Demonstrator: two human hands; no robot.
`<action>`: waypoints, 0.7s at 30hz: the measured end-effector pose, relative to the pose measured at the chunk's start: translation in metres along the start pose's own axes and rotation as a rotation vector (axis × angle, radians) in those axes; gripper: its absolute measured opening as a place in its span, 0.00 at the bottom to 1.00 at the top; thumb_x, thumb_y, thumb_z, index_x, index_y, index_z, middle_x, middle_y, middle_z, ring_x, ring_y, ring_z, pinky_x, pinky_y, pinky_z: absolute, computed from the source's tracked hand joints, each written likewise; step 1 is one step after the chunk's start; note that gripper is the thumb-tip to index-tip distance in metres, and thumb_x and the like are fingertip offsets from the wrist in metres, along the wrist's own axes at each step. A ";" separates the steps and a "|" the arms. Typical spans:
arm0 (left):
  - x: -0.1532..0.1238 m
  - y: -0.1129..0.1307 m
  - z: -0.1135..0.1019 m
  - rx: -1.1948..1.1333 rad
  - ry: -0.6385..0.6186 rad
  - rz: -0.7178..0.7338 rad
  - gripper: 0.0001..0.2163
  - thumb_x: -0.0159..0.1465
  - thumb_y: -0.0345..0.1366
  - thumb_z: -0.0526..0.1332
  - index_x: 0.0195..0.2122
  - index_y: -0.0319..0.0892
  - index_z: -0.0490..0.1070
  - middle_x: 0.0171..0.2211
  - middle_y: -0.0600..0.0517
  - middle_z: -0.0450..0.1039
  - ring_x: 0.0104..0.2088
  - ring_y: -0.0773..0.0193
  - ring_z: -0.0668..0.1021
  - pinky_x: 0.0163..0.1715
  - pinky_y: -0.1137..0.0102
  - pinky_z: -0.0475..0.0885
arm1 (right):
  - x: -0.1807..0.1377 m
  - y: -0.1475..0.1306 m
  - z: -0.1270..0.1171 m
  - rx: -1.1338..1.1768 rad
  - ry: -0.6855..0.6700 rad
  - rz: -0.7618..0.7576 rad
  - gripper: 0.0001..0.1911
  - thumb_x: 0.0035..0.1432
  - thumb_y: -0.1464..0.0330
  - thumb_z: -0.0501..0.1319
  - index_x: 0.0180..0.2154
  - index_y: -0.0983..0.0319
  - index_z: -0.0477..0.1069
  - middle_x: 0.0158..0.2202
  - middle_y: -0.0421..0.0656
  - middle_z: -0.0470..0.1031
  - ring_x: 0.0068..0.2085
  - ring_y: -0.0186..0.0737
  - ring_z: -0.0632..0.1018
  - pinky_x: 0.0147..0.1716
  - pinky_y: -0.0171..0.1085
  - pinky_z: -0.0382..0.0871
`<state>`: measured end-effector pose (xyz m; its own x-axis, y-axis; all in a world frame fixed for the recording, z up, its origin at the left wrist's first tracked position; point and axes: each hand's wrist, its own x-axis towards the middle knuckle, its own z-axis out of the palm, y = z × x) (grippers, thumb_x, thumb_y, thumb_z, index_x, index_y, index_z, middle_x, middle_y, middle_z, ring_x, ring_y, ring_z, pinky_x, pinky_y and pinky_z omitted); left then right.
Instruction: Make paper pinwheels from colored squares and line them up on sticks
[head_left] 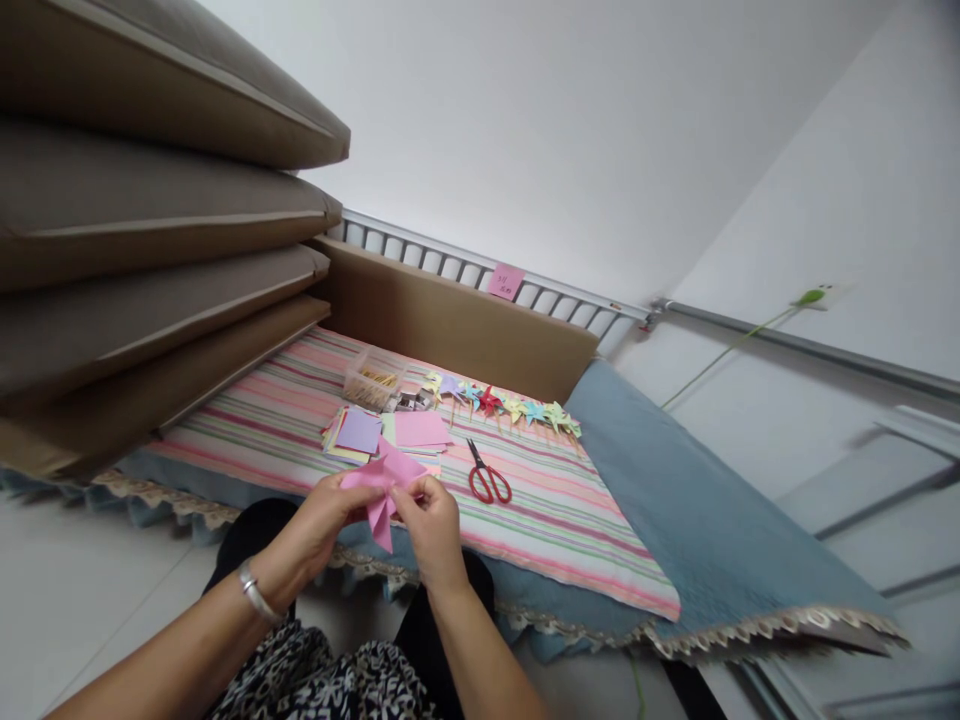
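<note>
A pink paper pinwheel [386,490], partly folded, held above the striped cloth's near edge.

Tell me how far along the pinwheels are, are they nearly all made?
Done: a row of finished pinwheels lies along the far side of the striped cloth. In hand: the left hand and right hand pinch a pink pinwheel with no stick showing. Left: a pile of flat paper sheets waits by the red scissors, so probably several more to make.
</note>
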<state>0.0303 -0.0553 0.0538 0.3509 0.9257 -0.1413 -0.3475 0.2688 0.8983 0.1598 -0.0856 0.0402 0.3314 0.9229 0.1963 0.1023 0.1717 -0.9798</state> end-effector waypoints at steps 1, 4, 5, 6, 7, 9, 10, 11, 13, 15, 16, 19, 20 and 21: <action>0.000 0.000 0.000 0.002 0.002 -0.002 0.06 0.46 0.32 0.68 0.25 0.37 0.76 0.23 0.52 0.76 0.24 0.67 0.73 0.27 0.74 0.67 | 0.000 0.000 0.000 -0.012 0.001 -0.004 0.13 0.47 0.64 0.64 0.21 0.61 0.61 0.19 0.33 0.62 0.23 0.32 0.69 0.25 0.32 0.65; 0.001 -0.001 0.001 0.008 0.001 -0.002 0.07 0.46 0.33 0.68 0.26 0.37 0.76 0.23 0.51 0.76 0.24 0.66 0.73 0.28 0.73 0.67 | 0.000 -0.002 0.001 -0.056 0.003 -0.015 0.13 0.47 0.64 0.63 0.21 0.61 0.61 0.18 0.33 0.62 0.22 0.33 0.70 0.25 0.32 0.64; 0.001 -0.001 0.001 0.010 -0.004 -0.001 0.07 0.46 0.33 0.68 0.26 0.37 0.76 0.23 0.51 0.76 0.24 0.66 0.73 0.28 0.73 0.67 | 0.000 -0.002 0.001 -0.068 0.004 -0.019 0.13 0.47 0.64 0.63 0.21 0.61 0.60 0.18 0.33 0.63 0.22 0.34 0.70 0.25 0.32 0.64; 0.001 -0.001 0.001 0.013 -0.011 -0.001 0.07 0.46 0.33 0.68 0.26 0.37 0.76 0.23 0.51 0.76 0.25 0.66 0.73 0.28 0.73 0.67 | 0.001 -0.003 0.000 -0.075 0.006 -0.021 0.13 0.47 0.64 0.63 0.21 0.61 0.60 0.18 0.33 0.63 0.22 0.34 0.70 0.25 0.32 0.64; 0.001 -0.001 0.001 0.015 -0.017 0.000 0.06 0.46 0.33 0.68 0.26 0.37 0.76 0.23 0.52 0.76 0.25 0.66 0.73 0.28 0.73 0.67 | 0.001 -0.003 0.000 -0.077 0.007 -0.022 0.13 0.47 0.65 0.63 0.20 0.61 0.60 0.17 0.33 0.63 0.22 0.34 0.70 0.25 0.32 0.64; 0.001 -0.002 0.000 0.022 -0.024 0.005 0.06 0.47 0.33 0.68 0.26 0.37 0.76 0.23 0.52 0.76 0.25 0.66 0.73 0.28 0.74 0.67 | 0.001 -0.004 0.000 -0.081 0.006 -0.024 0.13 0.46 0.65 0.62 0.20 0.60 0.59 0.17 0.33 0.63 0.22 0.34 0.70 0.25 0.32 0.63; 0.000 -0.002 0.000 0.027 -0.025 0.009 0.06 0.47 0.34 0.67 0.26 0.37 0.76 0.23 0.52 0.76 0.25 0.67 0.73 0.28 0.74 0.66 | 0.001 -0.003 0.000 -0.084 0.006 -0.025 0.13 0.46 0.66 0.62 0.20 0.60 0.59 0.17 0.33 0.63 0.22 0.33 0.70 0.25 0.32 0.63; 0.000 -0.002 0.000 0.035 -0.026 0.014 0.07 0.47 0.34 0.67 0.26 0.37 0.76 0.23 0.52 0.76 0.25 0.66 0.73 0.28 0.74 0.66 | 0.001 -0.003 0.000 -0.086 0.005 -0.026 0.12 0.46 0.66 0.62 0.20 0.60 0.59 0.17 0.33 0.63 0.22 0.33 0.69 0.25 0.32 0.63; 0.000 -0.003 0.001 0.057 -0.024 0.018 0.08 0.47 0.35 0.68 0.27 0.37 0.76 0.24 0.52 0.76 0.25 0.66 0.73 0.29 0.73 0.66 | 0.001 -0.002 0.001 -0.091 0.006 -0.026 0.12 0.46 0.66 0.62 0.20 0.60 0.59 0.17 0.33 0.64 0.22 0.34 0.70 0.25 0.32 0.63; 0.001 -0.004 0.000 0.080 -0.007 0.019 0.09 0.46 0.35 0.68 0.28 0.36 0.76 0.25 0.51 0.77 0.26 0.65 0.73 0.30 0.73 0.66 | 0.000 0.000 0.002 -0.095 0.006 -0.024 0.12 0.47 0.66 0.62 0.20 0.60 0.59 0.17 0.34 0.65 0.22 0.34 0.70 0.25 0.32 0.64; 0.003 -0.004 -0.001 0.090 0.002 0.021 0.10 0.46 0.35 0.68 0.28 0.36 0.76 0.25 0.51 0.77 0.26 0.65 0.73 0.30 0.72 0.66 | 0.000 0.000 0.002 -0.097 0.003 -0.024 0.12 0.47 0.66 0.62 0.20 0.60 0.59 0.17 0.34 0.65 0.22 0.34 0.70 0.25 0.32 0.64; 0.008 -0.003 -0.006 0.121 -0.002 0.034 0.09 0.46 0.35 0.67 0.27 0.36 0.76 0.25 0.50 0.76 0.26 0.64 0.73 0.30 0.71 0.66 | -0.001 0.001 -0.003 -0.094 -0.032 -0.011 0.10 0.48 0.64 0.62 0.23 0.61 0.63 0.19 0.35 0.67 0.23 0.35 0.71 0.26 0.33 0.65; 0.009 -0.002 -0.009 0.145 -0.008 0.030 0.09 0.46 0.35 0.66 0.27 0.36 0.75 0.24 0.51 0.76 0.26 0.63 0.74 0.31 0.71 0.67 | 0.000 0.001 -0.007 -0.092 -0.026 -0.012 0.09 0.48 0.64 0.62 0.26 0.61 0.65 0.20 0.35 0.68 0.24 0.35 0.72 0.26 0.33 0.66; 0.011 0.000 -0.012 0.173 -0.017 0.017 0.08 0.46 0.35 0.66 0.27 0.37 0.75 0.24 0.51 0.76 0.26 0.63 0.74 0.31 0.70 0.67 | 0.002 -0.001 -0.012 -0.094 -0.002 -0.017 0.09 0.48 0.64 0.63 0.31 0.62 0.67 0.23 0.37 0.70 0.26 0.36 0.73 0.28 0.34 0.67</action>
<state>0.0237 -0.0423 0.0474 0.3616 0.9246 -0.1195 -0.1997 0.2021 0.9588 0.1721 -0.0878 0.0417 0.3265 0.9209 0.2128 0.1958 0.1544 -0.9684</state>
